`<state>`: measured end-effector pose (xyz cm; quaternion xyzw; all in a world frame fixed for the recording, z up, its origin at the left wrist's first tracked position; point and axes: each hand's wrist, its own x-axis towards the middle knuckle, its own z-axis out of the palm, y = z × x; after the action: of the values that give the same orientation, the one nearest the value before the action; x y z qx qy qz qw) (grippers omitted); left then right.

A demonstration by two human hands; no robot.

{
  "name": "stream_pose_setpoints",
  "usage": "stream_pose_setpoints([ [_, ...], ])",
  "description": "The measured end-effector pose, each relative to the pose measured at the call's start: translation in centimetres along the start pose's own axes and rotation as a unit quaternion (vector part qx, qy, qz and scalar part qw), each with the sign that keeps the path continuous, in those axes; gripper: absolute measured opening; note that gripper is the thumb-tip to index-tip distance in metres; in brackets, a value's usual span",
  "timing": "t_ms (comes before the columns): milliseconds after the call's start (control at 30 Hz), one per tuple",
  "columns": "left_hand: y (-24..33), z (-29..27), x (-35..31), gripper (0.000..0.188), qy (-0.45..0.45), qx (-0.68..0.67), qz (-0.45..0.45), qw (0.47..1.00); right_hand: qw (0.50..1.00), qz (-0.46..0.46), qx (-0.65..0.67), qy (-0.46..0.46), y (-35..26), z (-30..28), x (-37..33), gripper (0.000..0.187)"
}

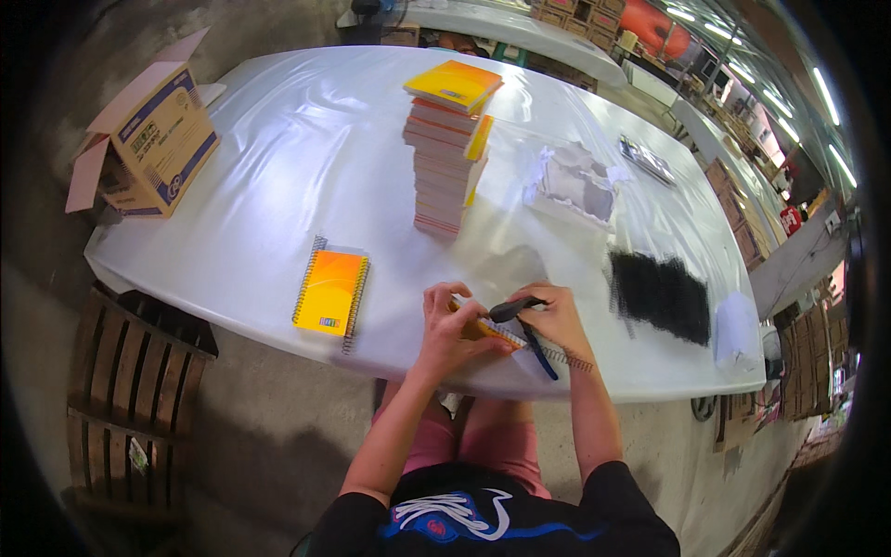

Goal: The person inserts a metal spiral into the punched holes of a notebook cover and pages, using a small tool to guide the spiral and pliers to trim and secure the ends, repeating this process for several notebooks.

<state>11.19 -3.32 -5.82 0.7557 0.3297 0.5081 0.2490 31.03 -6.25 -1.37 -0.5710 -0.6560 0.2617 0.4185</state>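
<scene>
My left fingers (461,316) grasp a notebook (499,340), nearer me than the tall stack (442,176); my right fingers (548,297) clasp a dark tool (540,356) at the notebook's coil (566,358). Left of the stack lie spiral notebooks (332,288); right, a black pile (661,297).

Head view, fisheye: above near side of table (251,209). Faces down and forward across it, at close range.

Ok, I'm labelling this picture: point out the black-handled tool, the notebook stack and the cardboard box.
Black-handled tool (510,310), head view: a handle.
Notebook stack (445,170), head view: front side.
Cardboard box (165,147), head view: printed side.
</scene>
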Motion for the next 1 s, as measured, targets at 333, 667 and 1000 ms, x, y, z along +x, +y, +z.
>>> stream_pose_setpoints([
  [333,-0.6,0.1,0.0,0.054,0.004,-0.038,-0.019,0.999,0.992,-0.024,0.114,-0.042,-1.9,0.0,-0.3,0.029],
  [667,-0.9,0.3,0.4,0.092,0.041,-0.109,-0.082,0.99,0.995,-0.001,0.058,-0.08,-2.0,1.2,0.8,0.029],
  [1000,-1.3,0.8,0.2,0.101,0.034,-0.109,-0.108,0.988,0.983,0.121,0.124,-0.056,-1.5,1.1,2.4,0.024],
])
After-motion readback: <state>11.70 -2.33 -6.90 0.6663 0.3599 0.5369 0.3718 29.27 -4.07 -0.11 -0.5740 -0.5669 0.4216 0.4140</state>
